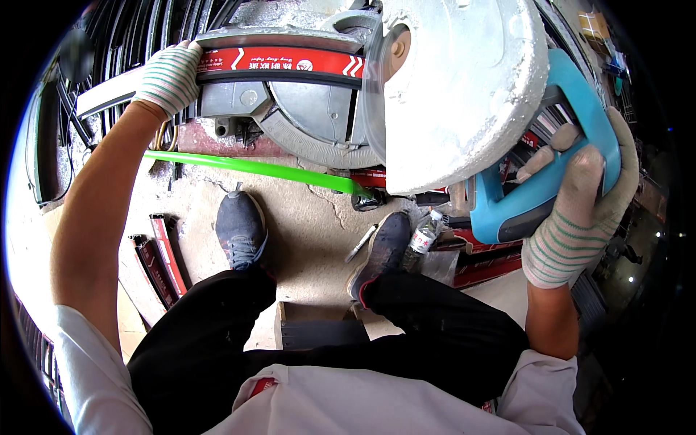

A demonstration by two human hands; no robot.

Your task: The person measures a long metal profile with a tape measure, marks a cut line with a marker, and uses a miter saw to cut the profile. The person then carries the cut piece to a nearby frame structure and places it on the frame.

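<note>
My left hand [168, 80], in a white glove with green stripes, is closed over a long profile strip [290, 64] with red printed film and a black edge. The strip lies along the fence of a miter saw [312, 109], and its right end reaches the dusty pale blade guard [464, 94]. My right hand [576, 225], gloved alike, is wrapped round the saw's blue handle [602, 127], fingers through its opening. The blade itself is hidden behind the guard.
A bright green tube [246, 167] crosses in front of the saw. Between my feet and nearby lie a white pen [362, 243], a water bottle [423, 239] and red-and-black offcuts [168, 254]. Several dark profiles [138, 29] are stacked behind at the left.
</note>
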